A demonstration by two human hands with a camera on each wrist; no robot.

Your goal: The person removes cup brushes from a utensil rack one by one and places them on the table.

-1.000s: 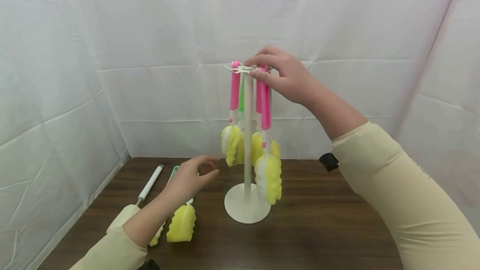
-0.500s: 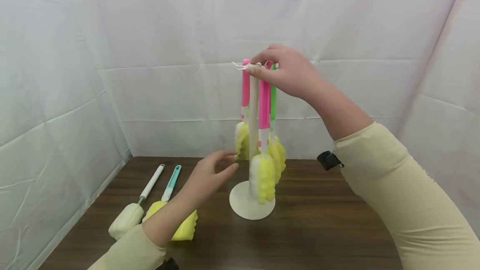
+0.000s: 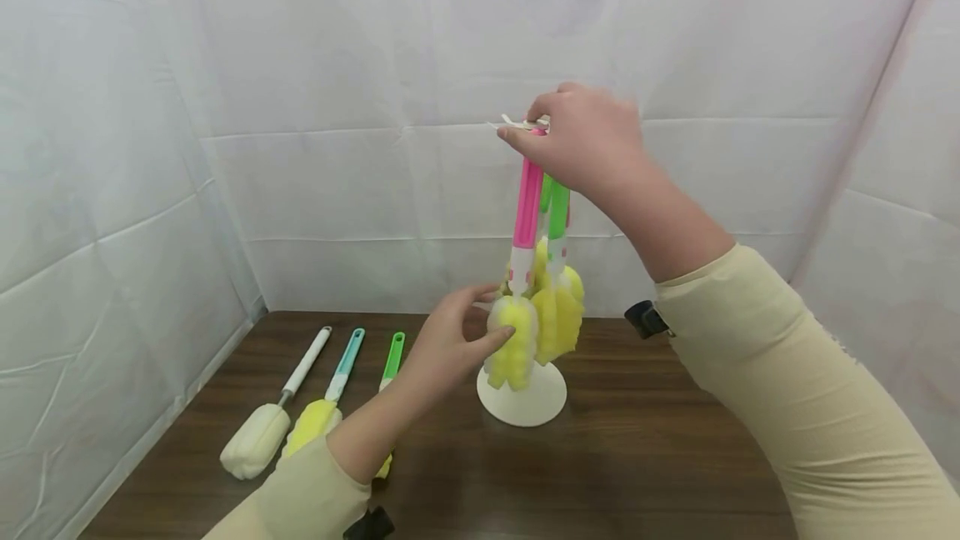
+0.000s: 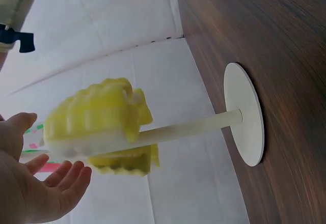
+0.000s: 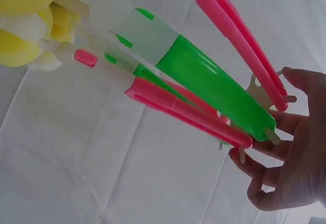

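Hanging from the hooked top of a white stand [image 3: 521, 394], several sponge brushes crowd together, and the stand itself sits on a brown table [image 3: 637, 457] near the back wall of white cloth. The right hand [image 3: 581, 138] rests over the hook ring at the top, its fingers spread and only lightly bent around the handle ends, while the left hand [image 3: 450, 344] reaches in lower down with relaxed fingers touching the yellow sponge head [image 3: 512, 342] of the pink-handled brush [image 3: 527, 205]. A likely risk is that pushing on that sponge swings the brush off its hook, or knocks the neighbouring green-handled brush [image 3: 557, 211] loose, since all hang freely and close together; a firm sideways push could also tip the slim stand on its small round base. Three more brushes [image 3: 258, 438] lie on the table at the left. The right wrist view shows what the head view hides: the handle loops sitting on thin prongs beside the fingertips [image 5: 265, 196]. The left wrist view shows the pole and base from below, with the open palm [image 4: 35, 183] just under the sponge.
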